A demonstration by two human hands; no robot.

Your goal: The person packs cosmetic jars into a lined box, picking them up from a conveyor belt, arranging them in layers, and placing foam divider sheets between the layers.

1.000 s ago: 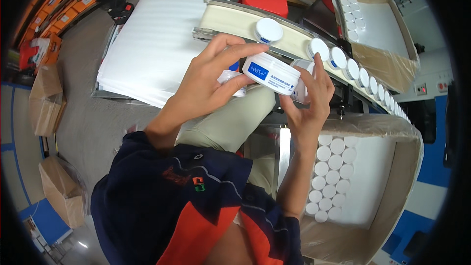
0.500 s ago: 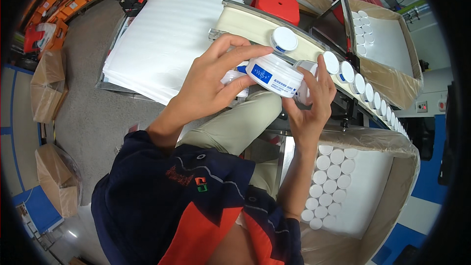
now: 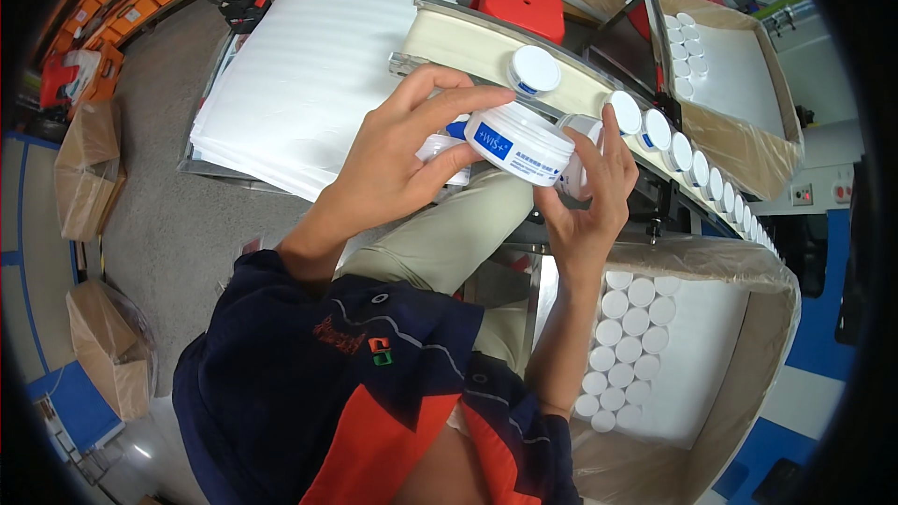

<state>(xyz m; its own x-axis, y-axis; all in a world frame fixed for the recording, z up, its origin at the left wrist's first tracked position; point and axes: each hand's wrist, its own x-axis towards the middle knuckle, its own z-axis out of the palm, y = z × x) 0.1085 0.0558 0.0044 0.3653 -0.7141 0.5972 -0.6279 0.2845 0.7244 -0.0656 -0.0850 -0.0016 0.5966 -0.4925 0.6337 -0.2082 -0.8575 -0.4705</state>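
A white round jar (image 3: 524, 145) with a blue label is held tilted in front of me, its labelled side turned toward me. My left hand (image 3: 398, 150) closes on its left end, thumb below and fingers above. Behind those fingers another white jar (image 3: 440, 144) shows in part; how it is held is hidden. My right hand (image 3: 596, 187) is curled at the other end, its fingers round a further white jar (image 3: 571, 183) that sits partly behind the front one. Just beyond, a lone lidded jar (image 3: 535, 70) stands on the cream conveyor belt (image 3: 458, 36).
A row of white jars (image 3: 678, 153) lines the belt toward the right. Below it, a lined carton (image 3: 739, 266) holds several rows of jars; a similar carton (image 3: 790, 126) stands behind. White foam sheets (image 3: 309, 65) are stacked at left, a red stool (image 3: 519, 5) beyond the belt.
The whole view has shifted slightly. Both hands keep nearly the same hold on the jars.
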